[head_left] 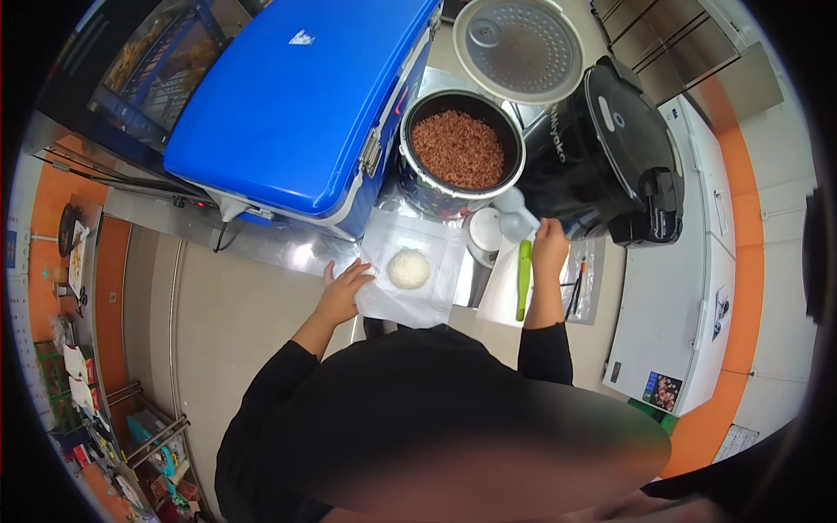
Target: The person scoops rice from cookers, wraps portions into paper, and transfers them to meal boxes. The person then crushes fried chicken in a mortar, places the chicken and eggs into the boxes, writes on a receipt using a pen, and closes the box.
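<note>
A rounded mound of white rice (409,268) sits on a wrapping sheet (384,302) in front of me. My left hand (346,289) rests at the sheet's left edge, fingers spread and touching it. My right hand (550,247) is closed around the handle of a pale translucent rice scoop (513,212). The scoop's bowl is beside the lower right rim of an open rice cooker (417,181), which holds reddish-brown rice (459,148). A long bright green utensil (524,281) lies just left of my right wrist.
A large blue cooler box (270,96) stands left of the open cooker. Its opened lid (518,50) is behind. At the right is a black Miyako cooker (602,157). A round white container (484,231) and white paper (499,296) lie near the scoop. A white chest freezer (663,288) stands farther right.
</note>
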Action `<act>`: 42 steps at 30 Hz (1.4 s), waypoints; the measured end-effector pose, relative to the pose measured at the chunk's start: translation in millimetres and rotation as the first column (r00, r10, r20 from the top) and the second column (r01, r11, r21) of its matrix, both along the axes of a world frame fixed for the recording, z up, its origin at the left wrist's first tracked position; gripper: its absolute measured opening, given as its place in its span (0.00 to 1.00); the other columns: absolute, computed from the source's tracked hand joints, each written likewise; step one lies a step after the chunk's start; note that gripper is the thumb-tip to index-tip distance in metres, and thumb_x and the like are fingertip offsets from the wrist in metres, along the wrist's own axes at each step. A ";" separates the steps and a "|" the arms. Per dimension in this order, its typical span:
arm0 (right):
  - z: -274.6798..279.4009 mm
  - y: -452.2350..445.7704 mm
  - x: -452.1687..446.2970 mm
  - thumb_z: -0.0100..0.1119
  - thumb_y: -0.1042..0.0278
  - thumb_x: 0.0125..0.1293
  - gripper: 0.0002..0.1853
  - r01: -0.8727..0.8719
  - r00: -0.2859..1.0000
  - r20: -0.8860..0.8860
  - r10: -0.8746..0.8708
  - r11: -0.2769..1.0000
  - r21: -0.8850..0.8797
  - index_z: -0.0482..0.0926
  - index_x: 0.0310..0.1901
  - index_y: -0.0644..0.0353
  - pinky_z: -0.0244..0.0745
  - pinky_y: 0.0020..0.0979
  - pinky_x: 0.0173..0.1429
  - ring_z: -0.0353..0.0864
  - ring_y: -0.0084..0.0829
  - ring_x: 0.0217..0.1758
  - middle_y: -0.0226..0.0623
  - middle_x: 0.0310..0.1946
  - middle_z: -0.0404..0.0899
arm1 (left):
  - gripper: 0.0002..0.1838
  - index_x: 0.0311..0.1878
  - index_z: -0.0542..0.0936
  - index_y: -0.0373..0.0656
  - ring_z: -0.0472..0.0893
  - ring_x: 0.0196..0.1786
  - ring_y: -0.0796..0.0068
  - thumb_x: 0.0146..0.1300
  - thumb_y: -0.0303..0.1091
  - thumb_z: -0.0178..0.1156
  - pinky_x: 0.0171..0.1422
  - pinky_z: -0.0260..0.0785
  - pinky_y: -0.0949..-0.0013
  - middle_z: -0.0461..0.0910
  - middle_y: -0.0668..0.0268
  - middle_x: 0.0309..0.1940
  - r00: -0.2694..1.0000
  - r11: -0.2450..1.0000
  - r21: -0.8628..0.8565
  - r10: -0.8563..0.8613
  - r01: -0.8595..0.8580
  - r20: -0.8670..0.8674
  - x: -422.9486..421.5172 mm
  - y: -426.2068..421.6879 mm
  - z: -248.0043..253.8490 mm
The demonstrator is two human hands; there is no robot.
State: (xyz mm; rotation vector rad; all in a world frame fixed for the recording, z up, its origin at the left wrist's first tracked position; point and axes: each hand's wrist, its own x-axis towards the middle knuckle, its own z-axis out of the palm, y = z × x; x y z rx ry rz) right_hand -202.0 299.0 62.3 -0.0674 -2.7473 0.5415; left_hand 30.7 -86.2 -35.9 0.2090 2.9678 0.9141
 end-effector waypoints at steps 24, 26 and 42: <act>128.4 -174.3 -17.7 0.65 0.57 0.64 0.22 -0.409 0.757 -0.353 0.550 0.820 0.401 0.78 0.60 0.37 0.56 0.70 0.69 0.67 0.53 0.70 0.48 0.67 0.66 | 0.31 0.59 0.79 0.57 0.57 0.82 0.67 0.48 0.44 0.77 0.77 0.22 0.31 0.70 0.71 0.71 0.988 0.972 0.228 0.029 -0.064 0.152 6.1 -5.8 -20.0; 96.0 -174.0 10.2 0.66 0.56 0.63 0.23 -0.531 0.778 -0.147 0.611 0.765 0.365 0.78 0.60 0.36 0.50 0.72 0.72 0.62 0.58 0.74 0.47 0.72 0.61 | 0.31 0.59 0.80 0.58 0.57 0.82 0.67 0.47 0.42 0.77 0.77 0.21 0.32 0.70 0.71 0.71 0.985 0.967 0.244 0.034 -0.075 0.171 5.4 -5.7 -19.6; -67.0 -55.6 182.4 0.81 0.44 0.45 0.52 -0.802 0.481 0.141 0.865 0.499 -0.327 0.68 0.70 0.60 0.54 0.52 0.80 0.60 0.51 0.79 0.46 0.73 0.66 | 0.17 0.50 0.88 0.51 0.62 0.79 0.57 0.62 0.21 0.57 0.83 0.42 0.45 0.77 0.66 0.66 0.994 0.895 0.440 -0.035 0.076 -0.100 -3.1 -18.7 -24.8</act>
